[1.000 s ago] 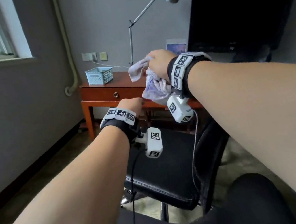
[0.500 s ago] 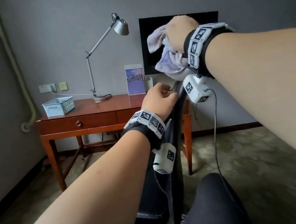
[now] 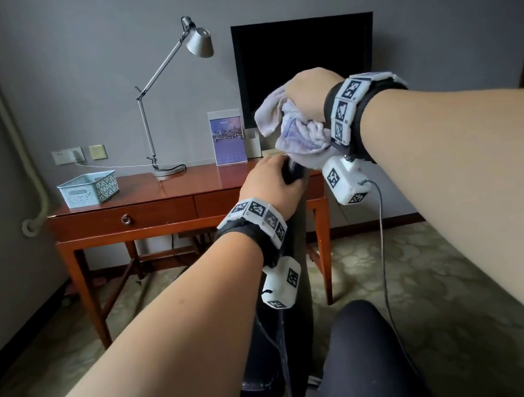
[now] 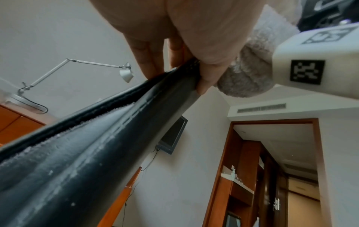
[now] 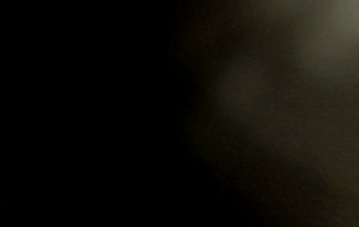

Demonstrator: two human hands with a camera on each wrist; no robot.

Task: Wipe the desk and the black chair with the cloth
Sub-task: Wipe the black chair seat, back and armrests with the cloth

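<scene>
Since half a second ago my view has dropped a bit and my right hand (image 3: 308, 96) has come down from in front of the TV (image 3: 307, 65) to just above the top of the chair (image 3: 297, 295). It's bunched around the cloth (image 3: 295, 132), which hangs right over the chair's top edge beside my left hand (image 3: 268, 183). Left fingers (image 4: 149, 53) and thumb are wrapped over that top edge, clamping the backrest. Right wrist cam is basically black, so no finger detail there.

Stuff that could go sideways, I reckon: the chair looks like it could roll or swivel, so a hard wipe down the back might spin it away if my left grip slips. The cloth is wadded, so it may only smear a narrow strip. That dangling wrist cable (image 3: 384, 248) could snag the backrest too. Desk (image 3: 138, 196) sits behind, apart from both hands, with the lamp (image 3: 167, 76) and basket (image 3: 89, 192) on it.
</scene>
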